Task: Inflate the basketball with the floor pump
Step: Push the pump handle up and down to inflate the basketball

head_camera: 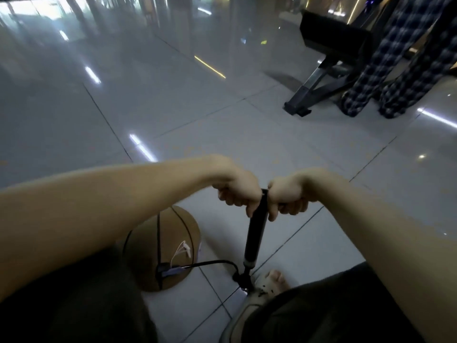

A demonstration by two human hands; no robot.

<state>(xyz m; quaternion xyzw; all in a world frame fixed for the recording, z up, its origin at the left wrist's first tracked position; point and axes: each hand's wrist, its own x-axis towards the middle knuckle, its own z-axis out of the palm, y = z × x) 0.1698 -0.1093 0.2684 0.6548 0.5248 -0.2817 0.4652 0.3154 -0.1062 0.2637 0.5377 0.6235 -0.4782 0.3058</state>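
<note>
Floor: grey glossy tiles under you.
Basketball: on the floor by your left knee, left of the pump.
Pump: upright, its base beside your right foot.
Hose: runs from the pump base to the ball.
Left hand: your fingers wrapped tight on the handle.
Right hand: likewise clamped on the handle.

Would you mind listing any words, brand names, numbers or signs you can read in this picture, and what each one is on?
None can be read.
Basketball: only black seam lines show; no lettering visible.
Pump barrel: plain black, no label visible.
Pale tag lying on the ball: too small and blurred to read, if it carries print at all.
Blue fitting where the hose meets the ball: no readable marking.
</note>
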